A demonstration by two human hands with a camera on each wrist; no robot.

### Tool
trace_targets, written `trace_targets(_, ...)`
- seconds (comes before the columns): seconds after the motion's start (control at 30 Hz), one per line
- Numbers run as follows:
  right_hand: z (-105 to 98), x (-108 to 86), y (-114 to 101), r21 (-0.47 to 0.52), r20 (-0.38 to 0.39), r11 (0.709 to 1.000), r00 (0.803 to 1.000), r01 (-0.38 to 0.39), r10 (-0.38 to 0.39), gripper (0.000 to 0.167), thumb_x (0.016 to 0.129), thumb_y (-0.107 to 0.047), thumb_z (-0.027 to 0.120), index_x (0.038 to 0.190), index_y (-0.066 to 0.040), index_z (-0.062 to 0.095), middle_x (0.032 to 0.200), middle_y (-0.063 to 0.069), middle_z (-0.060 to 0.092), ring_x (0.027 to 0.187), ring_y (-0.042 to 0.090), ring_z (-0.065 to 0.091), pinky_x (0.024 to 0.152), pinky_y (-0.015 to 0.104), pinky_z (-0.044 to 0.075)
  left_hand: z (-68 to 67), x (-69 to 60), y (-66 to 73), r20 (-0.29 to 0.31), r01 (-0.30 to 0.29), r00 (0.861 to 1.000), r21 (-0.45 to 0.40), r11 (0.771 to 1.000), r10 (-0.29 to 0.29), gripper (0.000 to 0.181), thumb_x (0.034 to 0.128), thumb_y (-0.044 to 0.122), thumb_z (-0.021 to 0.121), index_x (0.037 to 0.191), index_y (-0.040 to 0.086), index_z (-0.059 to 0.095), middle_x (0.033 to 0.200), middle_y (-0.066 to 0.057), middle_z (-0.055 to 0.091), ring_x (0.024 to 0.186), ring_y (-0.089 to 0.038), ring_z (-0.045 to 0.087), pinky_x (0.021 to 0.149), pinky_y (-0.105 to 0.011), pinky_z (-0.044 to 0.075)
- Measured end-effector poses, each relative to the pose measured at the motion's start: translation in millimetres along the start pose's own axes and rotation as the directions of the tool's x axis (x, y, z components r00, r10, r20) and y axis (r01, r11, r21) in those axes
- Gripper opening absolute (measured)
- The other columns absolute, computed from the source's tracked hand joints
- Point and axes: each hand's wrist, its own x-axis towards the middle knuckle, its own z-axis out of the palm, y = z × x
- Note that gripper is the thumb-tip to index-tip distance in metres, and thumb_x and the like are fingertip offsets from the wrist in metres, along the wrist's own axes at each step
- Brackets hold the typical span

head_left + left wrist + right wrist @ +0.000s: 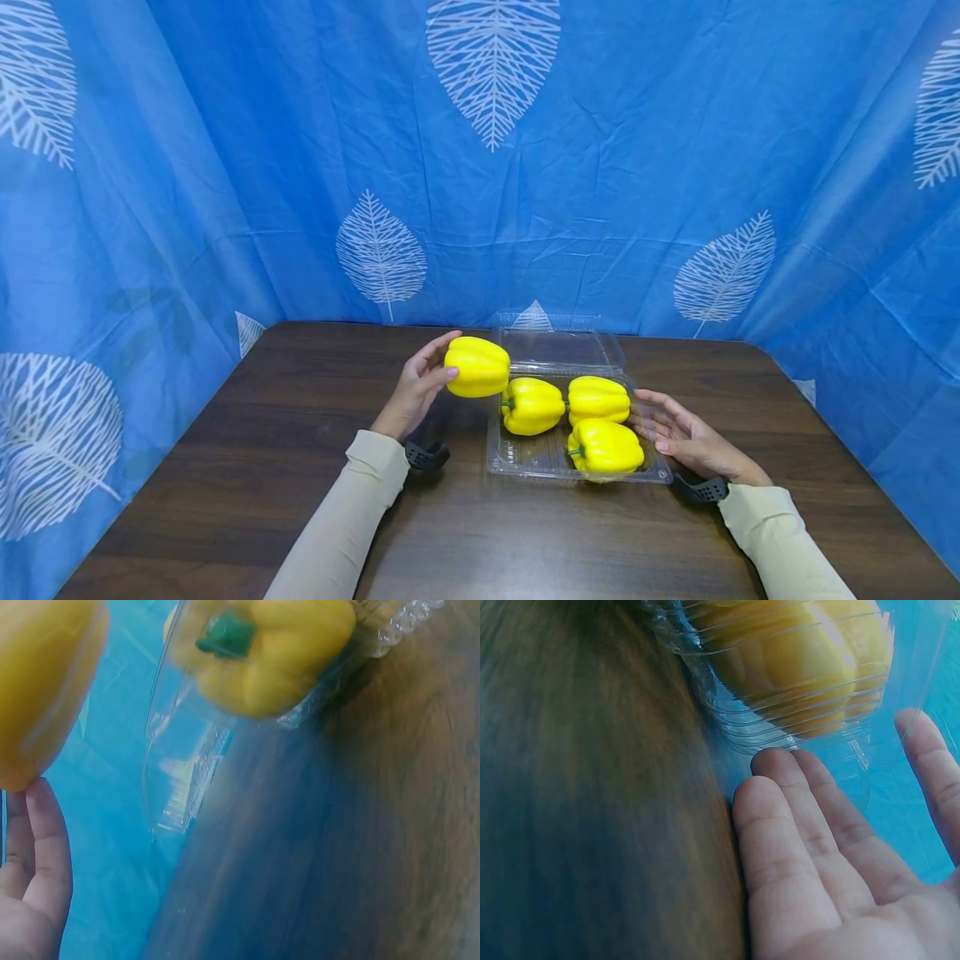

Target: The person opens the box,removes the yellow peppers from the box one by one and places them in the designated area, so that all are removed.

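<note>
Near the left rim of a clear plastic hinged box [525, 474], the left hand [415, 392] grips a lobed yellow pepper [480, 367], apparently mid-transfer and next needing rim clearance, the right hand [692, 440] loose-fingered opposite.

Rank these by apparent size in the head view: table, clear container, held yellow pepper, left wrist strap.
1. Table
2. Clear container
3. Held yellow pepper
4. Left wrist strap
</note>
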Motion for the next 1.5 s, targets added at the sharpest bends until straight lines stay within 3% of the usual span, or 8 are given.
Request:
trace_targets(0.23, -0.1, 0.0, -0.4, 0.018, 0.007, 1.0, 1.0, -0.007, 0.006, 0.062, 0.109, 0.002, 0.054, 0.159, -0.032, 0.041, 0.156, -0.021, 0.048, 0.141, 0.0, 0.054, 0.111, 0.02, 0.047, -9.4, 1.0, -2.2, -0.054, 0.024, 0.998, -0.066, 0.998, -0.027, 0.071, 0.1003, 0.006, 0.061, 0.166, 0.001, 0.036, 0.163, -0.018, 0.042, 0.126, -0.017, 0.059, 0.115, -0.027, 0.049)
trace_targets(0.57, -0.7, 0.1, 0.9, 0.007, 0.019, 1.0, 1.0, 0.006, -0.006, 0.064, 0.108, 0.003, 0.053, 0.159, -0.032, 0.04, 0.158, -0.022, 0.048, 0.142, 0.0, 0.053, 0.112, 0.02, 0.047, -18.8, 2.0, -9.9, -0.119, 0.061, 0.99, -0.077, 0.995, -0.07, 0.071, 0.101, 0.005, 0.064, 0.167, 0.005, 0.037, 0.166, -0.013, 0.041, 0.136, -0.022, 0.054, 0.116, -0.025, 0.046)
trace_targets(0.97, -0.7, -0.1, 1.0, 0.016, 0.023, 1.0, 1.0, 0.007, -0.008, 0.064, 0.108, 0.002, 0.054, 0.16, -0.032, 0.04, 0.158, -0.021, 0.047, 0.143, 0.0, 0.052, 0.112, 0.02, 0.047, -25.3, 3.6, -22.4, -0.13, 0.099, 0.985, -0.133, 0.986, -0.117, 0.071, 0.1004, -0.002, 0.058, 0.167, 0.002, 0.035, 0.172, -0.016, 0.033, 0.145, -0.028, 0.045, 0.115, -0.025, 0.046)
trace_targets(1.23, -1.6, 0.3, 1.3, 0.017, 0.022, 1.0, 1.0, 0.01, -0.01, 0.064, 0.108, 0.004, 0.053, 0.16, -0.032, 0.04, 0.158, -0.021, 0.048, 0.143, 0.001, 0.053, 0.112, 0.021, 0.047, -25.1, 4.3, -27.7, -0.134, 0.116, 0.982, -0.104, 0.988, -0.13, 0.071, 0.0998, -0.005, 0.058, 0.167, 0.001, 0.036, 0.171, -0.018, 0.034, 0.145, -0.029, 0.044, 0.112, -0.021, 0.048)
trace_targets(1.5, -1.1, -0.7, 0.4, 0.015, 0.015, 1.0, 1.0, -0.004, 0.004, 0.063, 0.108, 0.003, 0.053, 0.158, -0.034, 0.04, 0.157, -0.022, 0.049, 0.142, 0.0, 0.053, 0.112, 0.021, 0.047, -27.0, 2.9, -31.6, -0.115, 0.142, 0.983, -0.018, 0.99, -0.143, 0.071, 0.0998, -0.003, 0.061, 0.167, 0.002, 0.036, 0.172, -0.018, 0.034, 0.148, -0.031, 0.042, 0.11, -0.018, 0.048)
